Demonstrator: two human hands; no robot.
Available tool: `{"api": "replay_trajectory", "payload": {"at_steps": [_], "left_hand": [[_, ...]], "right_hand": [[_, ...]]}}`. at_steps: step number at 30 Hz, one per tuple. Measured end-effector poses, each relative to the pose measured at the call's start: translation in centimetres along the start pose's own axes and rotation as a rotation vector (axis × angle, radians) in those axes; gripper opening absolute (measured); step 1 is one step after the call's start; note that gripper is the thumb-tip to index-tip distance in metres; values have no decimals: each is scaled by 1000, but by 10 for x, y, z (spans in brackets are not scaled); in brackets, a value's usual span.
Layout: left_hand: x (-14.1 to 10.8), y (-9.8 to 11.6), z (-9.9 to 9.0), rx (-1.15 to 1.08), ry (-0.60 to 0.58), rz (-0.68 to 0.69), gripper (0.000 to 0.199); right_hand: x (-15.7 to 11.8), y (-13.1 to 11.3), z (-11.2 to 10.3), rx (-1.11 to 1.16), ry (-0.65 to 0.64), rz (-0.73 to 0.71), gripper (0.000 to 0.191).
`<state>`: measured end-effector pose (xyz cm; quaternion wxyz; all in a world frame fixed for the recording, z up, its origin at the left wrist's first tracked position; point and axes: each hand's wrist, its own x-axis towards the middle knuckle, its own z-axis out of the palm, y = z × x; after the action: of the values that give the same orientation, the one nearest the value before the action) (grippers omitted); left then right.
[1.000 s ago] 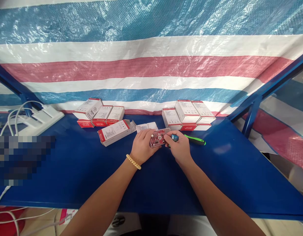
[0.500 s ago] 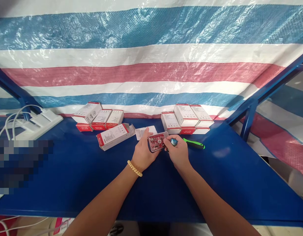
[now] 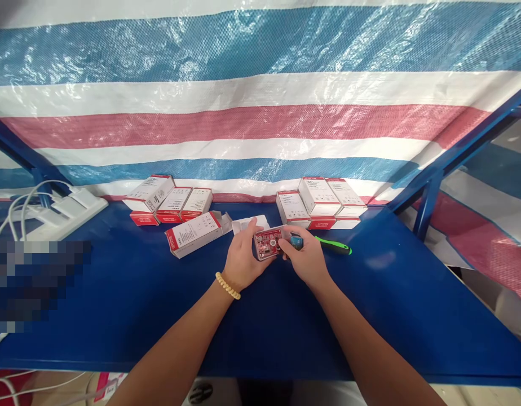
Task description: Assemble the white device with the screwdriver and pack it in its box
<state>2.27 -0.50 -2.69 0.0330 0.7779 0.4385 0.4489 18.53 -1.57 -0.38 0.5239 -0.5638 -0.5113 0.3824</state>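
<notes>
Low over the blue table, my left hand [image 3: 242, 259] is closed around the left end of a small device with a bare red circuit board [image 3: 269, 243] facing up. My right hand [image 3: 306, 254] pinches a small blue piece [image 3: 296, 242] by the board's right end; its exact kind is unclear. Whether that piece touches the board, I cannot tell. Behind the left fingers lies a white plastic cover [image 3: 239, 224], partly hidden. A tool with a green and black handle [image 3: 334, 246] lies just beyond my right hand, its other end covered.
An opened red and white box [image 3: 195, 234] lies left of my hands. Several similar boxes stand stacked at the back left [image 3: 153, 192] and back right [image 3: 319, 194]. A white power strip [image 3: 66, 214] with cables sits at the far left. Striped sheeting [image 3: 260, 124] hangs behind the table.
Both hands stay at nearly the same spot. The right thumb and the blue piece have shifted slightly left against the board, and the left hand has turned a little.
</notes>
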Motion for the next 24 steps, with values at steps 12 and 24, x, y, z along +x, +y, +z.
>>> {"api": "replay_trajectory", "payload": {"at_steps": [12,24], "left_hand": [[-1,-9,-1,-177,-40,-1,106],[-1,-8,-1,-176,-42,67,95]], "right_hand": [[-6,1,-2,-150,39,-180,28],[-7,-2,0,-277,157,-256,18]]}}
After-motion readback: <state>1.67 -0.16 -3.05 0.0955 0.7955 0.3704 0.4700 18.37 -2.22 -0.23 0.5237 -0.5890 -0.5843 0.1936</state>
